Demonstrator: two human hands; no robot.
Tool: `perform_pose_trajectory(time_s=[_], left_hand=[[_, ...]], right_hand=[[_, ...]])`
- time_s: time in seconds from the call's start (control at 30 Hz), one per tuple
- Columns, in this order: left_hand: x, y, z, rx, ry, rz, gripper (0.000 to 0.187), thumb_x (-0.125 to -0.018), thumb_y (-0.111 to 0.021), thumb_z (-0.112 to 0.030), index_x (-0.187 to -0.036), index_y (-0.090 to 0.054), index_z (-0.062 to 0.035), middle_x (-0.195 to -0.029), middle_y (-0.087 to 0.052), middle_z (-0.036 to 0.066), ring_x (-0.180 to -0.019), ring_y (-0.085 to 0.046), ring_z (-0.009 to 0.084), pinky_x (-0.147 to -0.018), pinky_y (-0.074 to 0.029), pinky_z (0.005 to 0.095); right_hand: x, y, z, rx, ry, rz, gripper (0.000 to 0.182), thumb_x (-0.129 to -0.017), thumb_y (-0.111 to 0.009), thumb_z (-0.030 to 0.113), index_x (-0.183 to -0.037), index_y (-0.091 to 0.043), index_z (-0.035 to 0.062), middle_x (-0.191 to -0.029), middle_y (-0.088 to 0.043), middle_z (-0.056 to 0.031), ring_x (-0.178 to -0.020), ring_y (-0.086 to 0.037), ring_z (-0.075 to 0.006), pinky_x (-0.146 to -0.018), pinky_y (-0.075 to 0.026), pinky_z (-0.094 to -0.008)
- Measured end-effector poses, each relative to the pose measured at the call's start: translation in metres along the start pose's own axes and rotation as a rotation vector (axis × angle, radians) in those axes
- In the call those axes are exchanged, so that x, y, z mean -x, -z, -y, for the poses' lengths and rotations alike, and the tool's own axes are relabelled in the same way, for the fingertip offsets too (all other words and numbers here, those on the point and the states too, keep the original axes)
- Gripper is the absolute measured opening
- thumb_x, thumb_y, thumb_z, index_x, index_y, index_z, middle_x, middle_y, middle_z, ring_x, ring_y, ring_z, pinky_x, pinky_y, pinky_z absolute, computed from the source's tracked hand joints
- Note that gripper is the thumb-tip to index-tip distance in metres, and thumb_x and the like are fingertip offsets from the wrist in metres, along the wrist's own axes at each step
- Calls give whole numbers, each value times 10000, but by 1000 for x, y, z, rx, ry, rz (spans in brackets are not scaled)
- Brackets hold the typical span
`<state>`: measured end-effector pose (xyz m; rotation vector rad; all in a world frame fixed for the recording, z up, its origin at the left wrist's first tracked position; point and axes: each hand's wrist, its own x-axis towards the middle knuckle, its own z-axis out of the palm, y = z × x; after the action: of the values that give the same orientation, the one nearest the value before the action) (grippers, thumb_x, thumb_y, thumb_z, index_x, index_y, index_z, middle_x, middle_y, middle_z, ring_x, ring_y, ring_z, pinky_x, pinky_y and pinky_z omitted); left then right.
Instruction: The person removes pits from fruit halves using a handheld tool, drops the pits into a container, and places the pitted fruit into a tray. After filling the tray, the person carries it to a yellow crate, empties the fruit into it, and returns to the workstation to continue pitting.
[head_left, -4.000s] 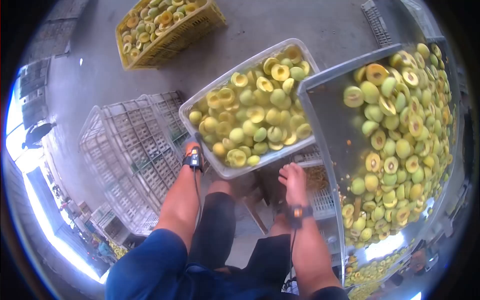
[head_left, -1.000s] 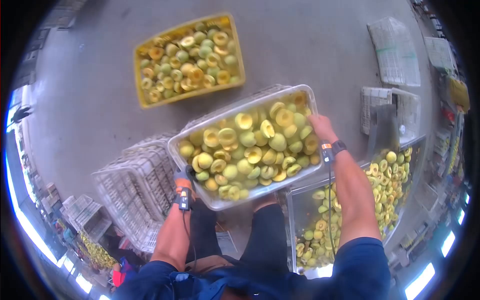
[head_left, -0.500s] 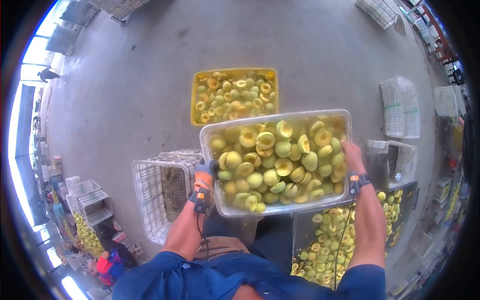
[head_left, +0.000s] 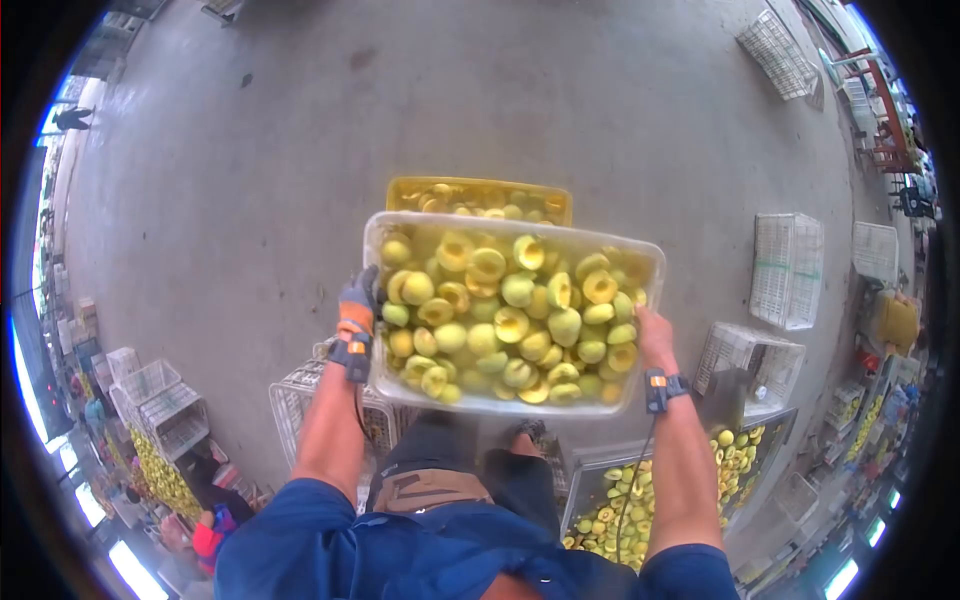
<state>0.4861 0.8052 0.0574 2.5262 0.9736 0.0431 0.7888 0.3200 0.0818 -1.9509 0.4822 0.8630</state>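
A clear plastic tub (head_left: 520, 405) full of halved green-yellow fruit (head_left: 510, 325) is held up in front of my body. My left hand (head_left: 358, 300), in a grey and orange glove, grips its left side. On the right side, my bare right hand (head_left: 655, 338) is closed round the rim. Beyond the tub, and partly hidden by it, stands a yellow tub (head_left: 480, 183) with more halved fruit. A dark-edged table (head_left: 590, 480) bearing loose fruit halves is below my right forearm.
A white basket (head_left: 290, 405) stands at my lower left. To the right are another white crate (head_left: 735, 350) and a stack of white crates (head_left: 788, 270). A person in red and blue (head_left: 212, 535) is at the lower left, near fruit-covered surfaces.
The held tub and both hands have shifted left in view. The yellow tub sits lower in view and is now more covered by the held one. Both hands keep their grip.
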Motion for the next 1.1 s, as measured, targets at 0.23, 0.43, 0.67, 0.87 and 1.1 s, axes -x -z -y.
perform_pose_trajectory(time_s=[0.23,0.43,0.67,0.87,1.1], left_hand=[[-128,-50,131,302,135,53,326,-1020,-549,-53,-1316,-682,-27,-1203,-749,203,-1088,-729,329,-959,-574,427],[-167,-24,99,-45,-126,50,342,-973,-613,-70,-1309,-671,-42,-1205,-732,221,-1093,-702,408,-945,-572,461],[-155,-45,115,-78,-68,69,456,-909,-665,-61,-1364,-640,-71,-1261,-705,210,-1120,-673,434,-969,-562,479],[-134,-38,109,-216,-8,110,491,-921,-590,46,-1398,-624,-68,-1318,-687,212,-1189,-661,416,-1020,-553,460],[-154,-41,124,-206,-11,118,480,-926,-637,-17,-1403,-623,-69,-1342,-678,206,-1203,-651,421,-1033,-541,465]], right_hand=[[-102,-103,48,119,103,16,628,-1038,-556,525,-1118,-730,-73,-1007,-749,-180,-951,-691,-287,-883,-533,-418],[-114,-135,48,69,277,-40,684,-1081,-431,540,-1114,-722,-78,-1067,-741,-282,-1030,-690,-430,-921,-503,-506],[-111,-139,36,247,195,-205,650,-1090,-432,527,-1082,-701,-65,-1037,-721,-310,-1023,-672,-480,-896,-495,-539],[-117,-147,49,291,234,-252,626,-1088,-450,534,-1041,-683,-46,-1027,-713,-315,-1004,-659,-514,-878,-495,-563],[-101,-150,52,398,219,-284,604,-1087,-441,533,-1080,-677,-23,-1046,-715,-316,-1028,-651,-538,-884,-490,-585]])
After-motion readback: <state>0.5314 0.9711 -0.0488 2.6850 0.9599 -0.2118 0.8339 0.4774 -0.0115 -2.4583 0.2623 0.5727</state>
